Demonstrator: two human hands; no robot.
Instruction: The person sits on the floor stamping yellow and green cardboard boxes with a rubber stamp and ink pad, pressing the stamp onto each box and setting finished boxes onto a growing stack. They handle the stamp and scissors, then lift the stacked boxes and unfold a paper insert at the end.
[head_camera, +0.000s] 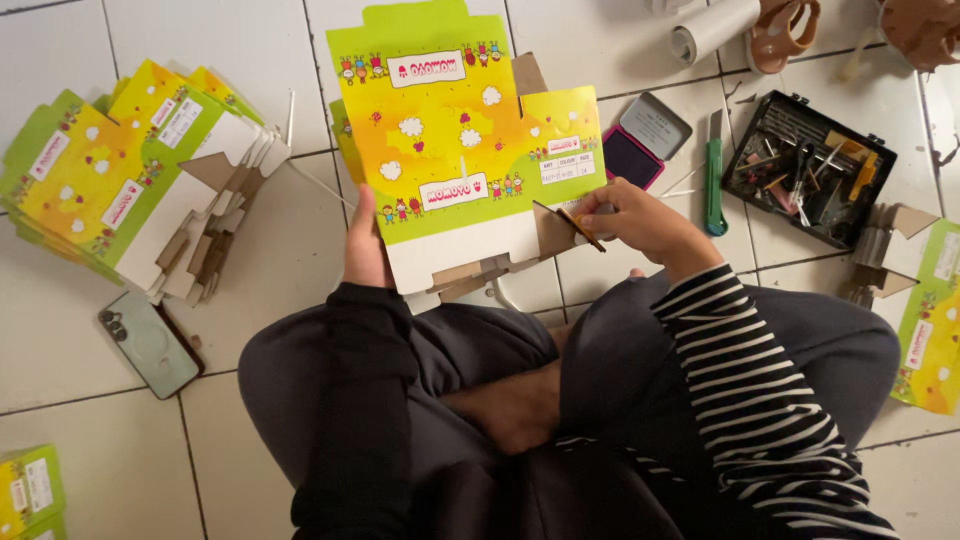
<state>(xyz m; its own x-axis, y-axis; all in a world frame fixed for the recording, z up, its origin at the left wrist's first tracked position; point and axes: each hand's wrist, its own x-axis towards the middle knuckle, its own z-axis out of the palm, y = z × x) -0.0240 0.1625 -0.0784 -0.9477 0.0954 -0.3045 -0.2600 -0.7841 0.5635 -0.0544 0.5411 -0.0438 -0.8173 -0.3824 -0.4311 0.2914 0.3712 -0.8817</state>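
I sit cross-legged on a white tiled floor with a flat, unfolded yellow-and-green cardboard box blank (450, 140) held up over my knees. My left hand (365, 245) grips its lower left edge, fingers behind the card. My right hand (635, 218) pinches a small stamp-like tool against the blank's lower right flap, just below a white label panel. More flat blanks lie under the held one.
A fanned stack of the same box blanks (120, 170) lies at the left. A phone (150, 343) rests below it. An open ink pad (645, 145), a green utility knife (714, 180) and a black tool case (808, 168) lie at the right, with more blanks (925, 310).
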